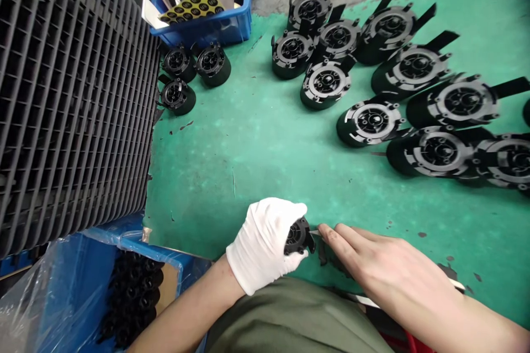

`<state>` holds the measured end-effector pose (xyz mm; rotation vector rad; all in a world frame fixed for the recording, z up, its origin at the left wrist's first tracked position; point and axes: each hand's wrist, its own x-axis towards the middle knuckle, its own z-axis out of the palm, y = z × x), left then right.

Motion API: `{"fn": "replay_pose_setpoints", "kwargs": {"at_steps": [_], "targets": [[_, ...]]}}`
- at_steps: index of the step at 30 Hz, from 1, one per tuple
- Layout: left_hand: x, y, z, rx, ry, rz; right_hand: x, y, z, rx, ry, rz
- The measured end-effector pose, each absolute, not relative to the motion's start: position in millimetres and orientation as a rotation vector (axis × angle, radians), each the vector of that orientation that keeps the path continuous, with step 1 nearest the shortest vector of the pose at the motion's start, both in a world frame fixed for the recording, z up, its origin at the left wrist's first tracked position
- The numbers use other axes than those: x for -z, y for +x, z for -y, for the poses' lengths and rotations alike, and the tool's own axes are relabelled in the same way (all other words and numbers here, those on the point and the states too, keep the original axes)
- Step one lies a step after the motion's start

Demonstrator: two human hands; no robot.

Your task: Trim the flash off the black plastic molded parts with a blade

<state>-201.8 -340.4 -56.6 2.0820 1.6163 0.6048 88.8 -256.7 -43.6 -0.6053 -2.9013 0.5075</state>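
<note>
My left hand [265,245], in a white glove, is wrapped round a round black plastic housing [297,236] near the table's front edge. The housing's open face with its ribs and small lugs points up at me. My bare right hand [360,253] is closed on a thin pointed tool [314,232], of which only a pale narrow tip shows. That tip meets or nearly meets the right rim of the housing; contact cannot be told. The rest of the tool is hidden under the fingers.
Several black cylindrical housings [327,84] with upright tabs stand at the right. Three smaller ones [213,64] sit by a blue bin [232,25] holding stickers. Stacked black grids [74,77] rise at left. Below, a blue crate [62,281] contains black parts.
</note>
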Motion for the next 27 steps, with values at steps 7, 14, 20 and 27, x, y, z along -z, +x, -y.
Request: {"fn": "replay_pose_setpoints", "kwargs": {"at_steps": [7,14,20,27], "targets": [[56.8,-203.5,343.3,-0.574,2.091,-1.622,55.6,89.0,259.2,-0.638,-0.661,2.831],[59.2,-204.2,345.8,-0.562,2.108,-1.633,49.6,90.3,252.4,-0.615,-0.591,2.734],[57.8,-203.8,343.1,-0.628,2.12,-1.616,38.7,85.6,247.1,-0.549,-0.496,2.803],[54.0,-202.2,338.5,-0.543,2.058,-1.624,36.1,82.0,252.8,-0.33,-0.426,2.869]]}}
